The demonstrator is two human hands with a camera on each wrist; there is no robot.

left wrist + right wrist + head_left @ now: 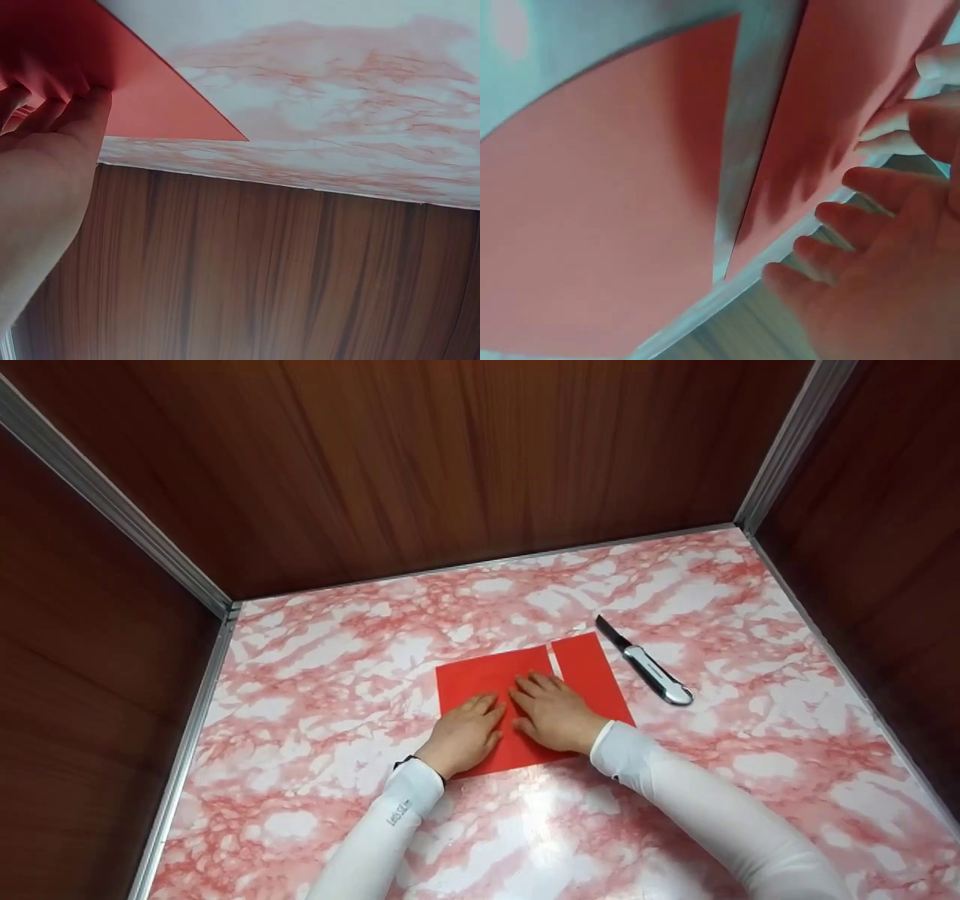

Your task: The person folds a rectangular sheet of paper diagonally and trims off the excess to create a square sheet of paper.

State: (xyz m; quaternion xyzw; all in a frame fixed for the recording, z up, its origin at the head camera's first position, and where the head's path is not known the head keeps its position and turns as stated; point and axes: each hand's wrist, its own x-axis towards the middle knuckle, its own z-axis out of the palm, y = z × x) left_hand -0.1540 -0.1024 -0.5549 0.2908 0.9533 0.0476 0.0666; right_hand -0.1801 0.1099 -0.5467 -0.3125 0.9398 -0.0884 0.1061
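Observation:
Two pieces of red paper lie side by side on the table, a wider sheet (476,679) on the left and a narrower strip (589,667) on the right. A thin gap separates them, widest near one end in the right wrist view. My left hand (465,733) rests on the wider sheet near its front, and its fingertips touch the paper (154,105) in the left wrist view. Over the same sheet my right hand (556,712) lies with fingers spread, its wrist across the strip. In the right wrist view the right hand's fingers (847,225) are extended and hold nothing.
A utility knife (654,671) with a dark blade and a white and black handle lies right of the strip, blade pointing away. The red-and-white marbled table (315,750) is bordered by metal edging and dark wood panels (450,457) at the back and sides.

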